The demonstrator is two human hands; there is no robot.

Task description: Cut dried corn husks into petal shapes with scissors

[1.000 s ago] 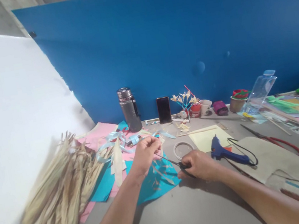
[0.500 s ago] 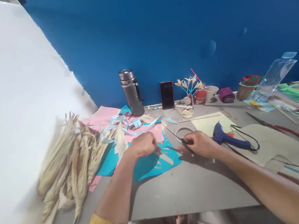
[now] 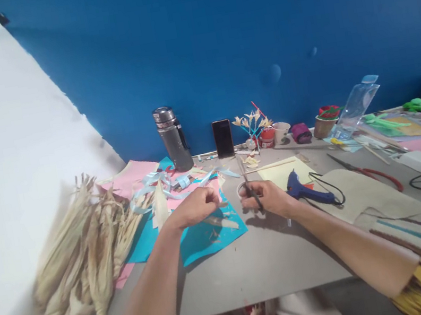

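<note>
My left hand point(image 3: 198, 206) is closed in a pinch above a blue sheet point(image 3: 213, 242). A small pale piece of corn husk point(image 3: 223, 205) sticks out from its fingertips. Below it, a longer husk strip point(image 3: 222, 223) and small scraps lie on the blue sheet. My right hand point(image 3: 269, 199) is closed round dark-handled scissors point(image 3: 244, 173), whose blades point away from me towards the back of the table. A roll of tape point(image 3: 241, 190) lies just behind the scissors, partly hidden by the right hand.
Dried corn husks point(image 3: 77, 255) are heaped at the left. A flask point(image 3: 174, 141), a phone point(image 3: 223, 139) and husk flowers point(image 3: 253, 121) stand along the blue wall. A blue glue gun point(image 3: 308, 190), red-handled pliers or shears point(image 3: 379, 176) and a clear bottle point(image 3: 359, 106) are at the right.
The scissors have turned from pointing left to pointing away from me. The husk piece at my left fingertips now shows more clearly. My view has swung a little to the right.
</note>
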